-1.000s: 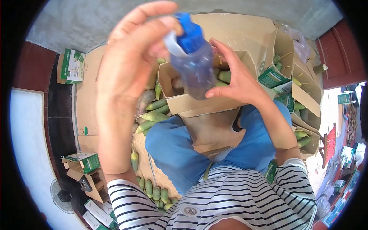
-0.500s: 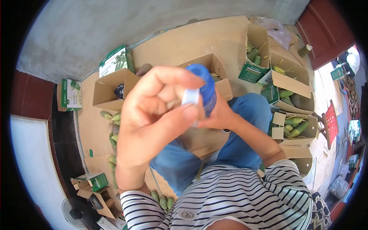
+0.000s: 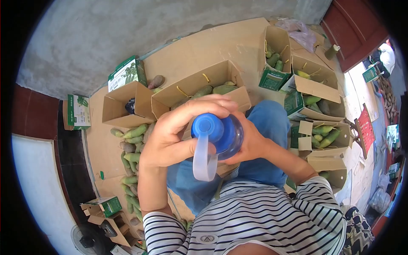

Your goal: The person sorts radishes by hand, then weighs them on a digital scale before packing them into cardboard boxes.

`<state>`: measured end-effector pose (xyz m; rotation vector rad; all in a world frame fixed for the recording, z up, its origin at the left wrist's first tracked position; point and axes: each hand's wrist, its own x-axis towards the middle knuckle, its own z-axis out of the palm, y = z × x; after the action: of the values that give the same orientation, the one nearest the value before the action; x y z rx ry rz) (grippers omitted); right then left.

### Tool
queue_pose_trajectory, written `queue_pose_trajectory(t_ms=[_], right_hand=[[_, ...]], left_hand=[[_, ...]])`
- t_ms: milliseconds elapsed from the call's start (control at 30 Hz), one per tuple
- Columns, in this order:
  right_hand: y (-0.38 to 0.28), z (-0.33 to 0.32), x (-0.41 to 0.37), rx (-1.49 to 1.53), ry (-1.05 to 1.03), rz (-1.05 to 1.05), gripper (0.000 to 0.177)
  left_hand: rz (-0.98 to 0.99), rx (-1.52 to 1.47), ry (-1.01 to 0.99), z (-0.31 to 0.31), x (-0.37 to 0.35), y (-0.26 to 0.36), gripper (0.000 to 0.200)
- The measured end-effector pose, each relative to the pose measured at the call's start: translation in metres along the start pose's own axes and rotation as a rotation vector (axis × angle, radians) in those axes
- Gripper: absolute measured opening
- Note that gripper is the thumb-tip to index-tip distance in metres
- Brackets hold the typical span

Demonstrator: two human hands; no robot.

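Note:
A blue, see-through bottle (image 3: 234, 135) is held upright in front of my lap, its top toward the camera. My left hand (image 3: 168, 134) has its fingers and thumb closed round the blue cap (image 3: 205, 126). From the cap hangs a pale translucent strap loop (image 3: 204, 165). Wrapped round the far side of the bottle is my right hand (image 3: 251, 140), its fingers partly hidden.
Beyond my hands stands a long carton (image 3: 170, 95) of green radishes. More cartons (image 3: 276, 78) of them line the right. Loose radishes (image 3: 132, 157) lie on the left floor, near an open box (image 3: 123, 108). A fan (image 3: 87, 241) stands lower left.
My left hand has moved down from in front of the bottle and now grips its cap. The bottle now points its top to the camera, and the strap hangs in view.

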<state>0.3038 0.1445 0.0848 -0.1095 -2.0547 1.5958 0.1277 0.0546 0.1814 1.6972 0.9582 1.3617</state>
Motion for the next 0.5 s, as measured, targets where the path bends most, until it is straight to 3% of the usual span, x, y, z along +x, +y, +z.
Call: queue_pose_trajectory(t_ms=[133,233,333,367,500], right_hand=[[0.002,0.002,-0.005,-0.009,0.021,0.039,0.105],[-0.014,0.002,-0.003,-0.266,0.124,0.092,0.105],[0.001,0.003,-0.006,-0.365,0.164,0.028,0.104],[0.001,0.004,-0.007,-0.304,0.162,0.03,0.104],[0.003,0.004,-0.011,-0.281,0.152,0.053,0.102]], left_hand=[[0.014,0.035,0.088,0.009,-0.005,0.002,0.046],[-0.036,0.139,0.284,0.021,-0.009,0.003,0.044],[-0.057,0.26,0.545,0.039,-0.012,-0.001,0.043],[-0.092,0.434,0.578,0.041,-0.012,0.002,0.045],[-0.016,0.411,0.501,0.039,-0.005,0.017,0.05]])
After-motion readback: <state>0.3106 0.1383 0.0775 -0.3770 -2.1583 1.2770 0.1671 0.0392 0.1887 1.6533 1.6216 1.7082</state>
